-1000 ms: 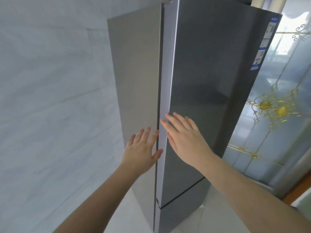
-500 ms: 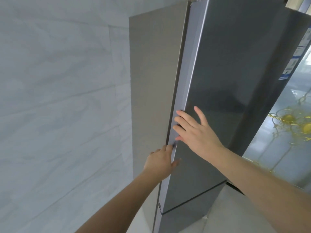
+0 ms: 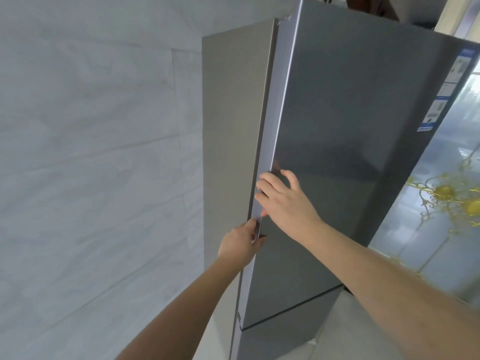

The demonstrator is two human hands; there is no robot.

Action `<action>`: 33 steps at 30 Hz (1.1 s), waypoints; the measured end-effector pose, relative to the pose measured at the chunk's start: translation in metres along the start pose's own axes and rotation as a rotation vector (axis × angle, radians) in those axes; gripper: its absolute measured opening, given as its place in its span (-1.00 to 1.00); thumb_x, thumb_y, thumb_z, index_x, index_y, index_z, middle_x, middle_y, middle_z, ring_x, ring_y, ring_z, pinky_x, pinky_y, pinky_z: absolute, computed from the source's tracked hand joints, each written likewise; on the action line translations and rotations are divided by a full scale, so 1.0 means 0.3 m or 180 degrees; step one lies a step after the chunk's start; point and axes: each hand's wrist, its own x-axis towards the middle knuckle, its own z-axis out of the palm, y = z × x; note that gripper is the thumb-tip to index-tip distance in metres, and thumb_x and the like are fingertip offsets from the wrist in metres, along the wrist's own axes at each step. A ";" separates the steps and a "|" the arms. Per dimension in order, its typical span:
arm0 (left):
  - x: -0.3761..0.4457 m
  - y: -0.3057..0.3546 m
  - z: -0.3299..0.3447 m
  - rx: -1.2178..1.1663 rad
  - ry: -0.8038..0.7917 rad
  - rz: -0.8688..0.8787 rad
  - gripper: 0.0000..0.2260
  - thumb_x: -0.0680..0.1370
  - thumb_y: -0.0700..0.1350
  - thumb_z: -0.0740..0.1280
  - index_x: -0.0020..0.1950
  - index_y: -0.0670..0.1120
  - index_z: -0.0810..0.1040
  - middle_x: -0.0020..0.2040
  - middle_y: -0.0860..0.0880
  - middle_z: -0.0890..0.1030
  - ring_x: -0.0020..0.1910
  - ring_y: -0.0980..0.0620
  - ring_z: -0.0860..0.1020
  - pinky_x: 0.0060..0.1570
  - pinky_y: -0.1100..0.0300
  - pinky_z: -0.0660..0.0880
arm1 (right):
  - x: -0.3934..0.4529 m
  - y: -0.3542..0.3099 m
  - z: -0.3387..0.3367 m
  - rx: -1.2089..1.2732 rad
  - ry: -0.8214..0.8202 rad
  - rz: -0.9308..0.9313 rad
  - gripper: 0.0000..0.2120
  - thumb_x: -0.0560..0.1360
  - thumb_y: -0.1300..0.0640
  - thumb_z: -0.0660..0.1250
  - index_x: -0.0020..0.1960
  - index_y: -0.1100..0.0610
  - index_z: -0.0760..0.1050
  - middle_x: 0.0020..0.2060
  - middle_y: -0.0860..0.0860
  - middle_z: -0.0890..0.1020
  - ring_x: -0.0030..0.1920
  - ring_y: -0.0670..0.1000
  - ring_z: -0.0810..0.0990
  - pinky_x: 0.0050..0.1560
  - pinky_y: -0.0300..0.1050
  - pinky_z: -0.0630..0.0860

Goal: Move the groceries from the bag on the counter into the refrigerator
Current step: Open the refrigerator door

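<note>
A tall grey refrigerator stands against a pale marbled tile wall, seen from the corner where its door edge meets its side panel. Both bare hands are at that edge of the upper door. The left hand curls its fingers round the door's edge from the side, fingertips hidden in the narrow gap, thumb lying on the door front; it grips the edge and nothing else. Just above it, the right hand lies mostly open, palm against the door front, fingers reaching over the light strip of the edge and thumb spread upward; whether those fingers hook round the edge I cannot tell. The door looks shut or barely cracked. A dark seam below divides it from the lower door. Stickers run down the far upper corner, and patterned glass with gold scrollwork shows to the right. No bag or groceries appear
</note>
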 end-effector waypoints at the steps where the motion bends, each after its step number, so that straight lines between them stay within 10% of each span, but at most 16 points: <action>1: -0.005 0.001 -0.002 0.0000 -0.0002 0.0016 -0.79 0.56 0.09 0.29 -0.07 -0.01 0.33 -0.09 0.02 0.58 -0.11 -0.05 0.57 -0.20 0.08 0.50 | -0.005 0.001 -0.006 0.0005 -0.0026 0.0000 -0.76 0.42 0.08 0.44 0.01 0.18 0.55 0.10 0.07 0.53 0.35 0.09 0.38 0.39 0.20 0.17; 9: -0.138 0.071 0.084 0.0411 -0.0132 0.0655 -0.62 0.57 0.23 0.20 0.24 0.00 0.37 -0.06 0.02 0.63 -0.14 -0.03 0.61 -0.18 0.05 0.57 | -0.231 0.026 -0.123 0.0116 -0.0273 0.0040 -0.68 0.47 -0.07 0.37 0.10 0.13 0.48 0.21 0.04 0.50 0.41 0.07 0.26 0.17 0.08 0.34; 17: -0.218 0.134 0.122 0.0554 -0.0123 0.2281 -0.60 0.60 0.20 0.01 -0.14 -0.04 0.47 -0.29 0.00 0.57 -0.40 -0.03 0.54 -0.38 0.06 0.55 | -0.511 0.015 -0.232 0.0146 -0.0007 0.0567 -0.75 0.55 -0.11 0.30 0.01 0.09 0.53 0.15 0.05 0.56 0.40 0.08 0.33 0.16 0.15 0.38; 28: -0.356 0.398 0.228 0.0741 0.0022 0.2333 -0.39 0.52 0.42 -0.16 -0.46 0.00 0.28 -0.57 0.11 0.22 -0.65 0.11 0.26 -0.56 0.31 0.10 | -1.034 0.049 -0.331 0.0348 0.0066 0.1333 -0.76 0.54 0.01 0.30 0.14 0.08 0.58 0.27 0.07 0.55 0.46 0.09 0.29 0.29 0.21 0.33; 33: -0.381 0.521 0.338 0.0395 0.0339 0.2552 -0.37 0.58 0.36 -0.05 -0.41 -0.08 0.40 -0.58 0.00 0.39 -0.65 -0.03 0.37 -0.62 0.19 0.24 | -1.244 0.080 -0.372 0.0399 -0.0231 0.1687 -0.70 0.57 0.00 0.27 0.24 0.07 0.55 0.38 0.09 0.48 0.49 0.10 0.29 0.39 0.21 0.25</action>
